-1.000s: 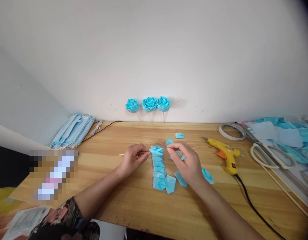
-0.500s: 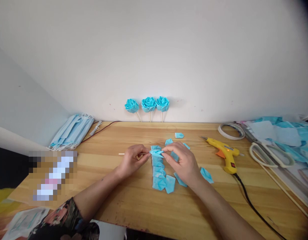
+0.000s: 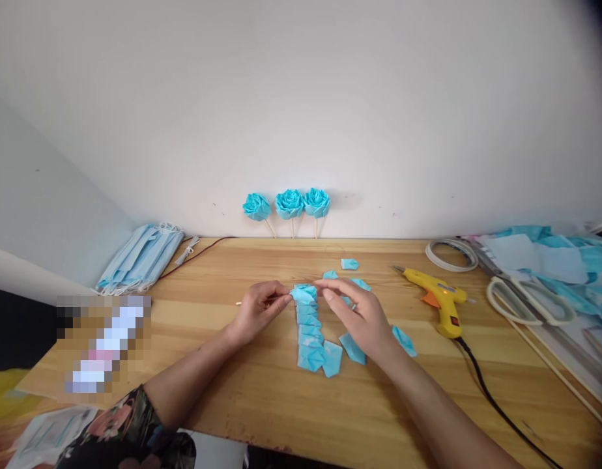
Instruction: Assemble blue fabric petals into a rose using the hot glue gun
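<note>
A column of overlapping folded blue petals [image 3: 309, 330] lies on the wooden table. My left hand [image 3: 262, 309] pinches the left edge of the topmost folded petal [image 3: 305, 293] between thumb and fingertips. On its right side, my right hand [image 3: 357, 312] hovers close by, thumb and forefinger apart and nothing between them. More loose folded petals lie about, one [image 3: 332, 358] touching the column's lower right, another [image 3: 353, 349] under my right wrist, and a third [image 3: 350, 264] farther back. The tip of a thin white stick [image 3: 238, 303] shows left of my left hand.
Three blue paper-like roses [image 3: 290, 204] on sticks lean against the wall. At right lie a yellow glue gun [image 3: 445, 303] with a black cord, a tape roll [image 3: 451, 255], white-handled scissors [image 3: 506, 305] and blue sheets [image 3: 535, 257]. Stacked face masks [image 3: 142, 257] lie at left.
My right thumb and forefinger have let go of the top petal and drawn apart. The petal now lies flatter on the column, and my left hand has stayed at its edge.
</note>
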`<action>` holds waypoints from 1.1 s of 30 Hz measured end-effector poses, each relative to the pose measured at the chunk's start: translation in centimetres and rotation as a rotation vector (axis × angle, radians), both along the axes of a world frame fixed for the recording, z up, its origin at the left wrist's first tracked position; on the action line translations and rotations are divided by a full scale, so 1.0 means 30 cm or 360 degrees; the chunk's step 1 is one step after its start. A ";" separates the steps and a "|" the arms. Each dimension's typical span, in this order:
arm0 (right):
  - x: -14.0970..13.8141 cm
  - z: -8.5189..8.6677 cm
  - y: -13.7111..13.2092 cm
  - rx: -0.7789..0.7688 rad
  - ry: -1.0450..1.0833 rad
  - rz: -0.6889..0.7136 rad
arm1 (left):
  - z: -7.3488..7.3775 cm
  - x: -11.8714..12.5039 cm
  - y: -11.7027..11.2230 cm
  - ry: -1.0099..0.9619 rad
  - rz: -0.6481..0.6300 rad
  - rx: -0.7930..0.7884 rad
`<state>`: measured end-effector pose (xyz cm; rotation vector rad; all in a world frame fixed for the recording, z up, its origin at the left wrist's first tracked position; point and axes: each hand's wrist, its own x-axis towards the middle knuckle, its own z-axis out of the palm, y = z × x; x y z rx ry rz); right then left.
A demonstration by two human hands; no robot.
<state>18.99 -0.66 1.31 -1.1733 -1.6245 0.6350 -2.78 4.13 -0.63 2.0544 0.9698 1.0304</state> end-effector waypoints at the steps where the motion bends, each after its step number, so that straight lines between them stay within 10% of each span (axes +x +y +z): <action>1: -0.001 -0.003 0.001 0.0002 -0.0026 0.0007 | 0.000 0.000 0.000 -0.0006 -0.0004 -0.0003; 21: 0.009 0.000 0.002 -0.0125 -0.0063 0.0056 | -0.004 -0.002 0.009 0.0000 -0.0045 0.0477; 33: -0.017 -0.010 0.008 0.0454 -0.0512 0.0109 | -0.015 0.012 0.005 -0.0012 -0.0093 0.0647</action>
